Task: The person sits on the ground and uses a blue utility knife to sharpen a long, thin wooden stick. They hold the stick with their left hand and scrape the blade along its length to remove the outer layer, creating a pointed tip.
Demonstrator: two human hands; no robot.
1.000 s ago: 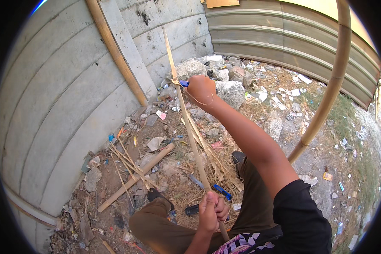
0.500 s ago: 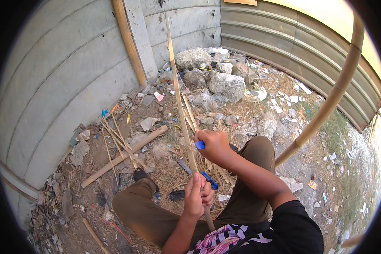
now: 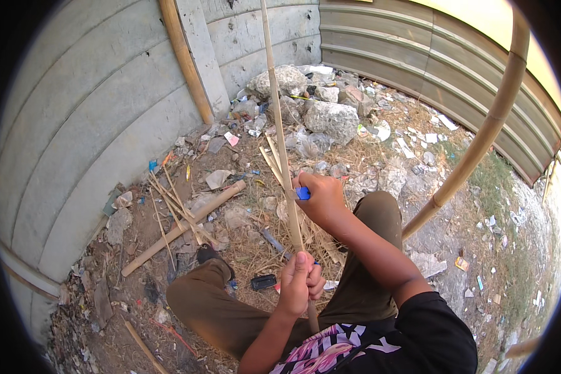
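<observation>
A long pale bamboo strip [image 3: 282, 140] runs from my lap up past the top of the picture. Low on it, my left hand [image 3: 300, 285] is wrapped around the strip, thumb on top. Further up, my right hand [image 3: 324, 196] grips a blue utility knife [image 3: 303, 193], with its blade against the strip's right side. The fingers partly hide the knife's body. Thin split slivers [image 3: 270, 159] stand out behind the strip, close to the knife.
On the ground to the left lies a bamboo pole [image 3: 184, 228] with thin split sticks [image 3: 176, 206] across it. Rocks [image 3: 331, 120] and litter lie before a concrete wall [image 3: 106, 124]. A thick bamboo pole [image 3: 464, 165] slants up at right. A black object [image 3: 263, 282] sits between my legs.
The strip's far end has swung right and upward out of the picture. My right hand with the knife has moved slightly up and right; my left hand has shifted a little right.
</observation>
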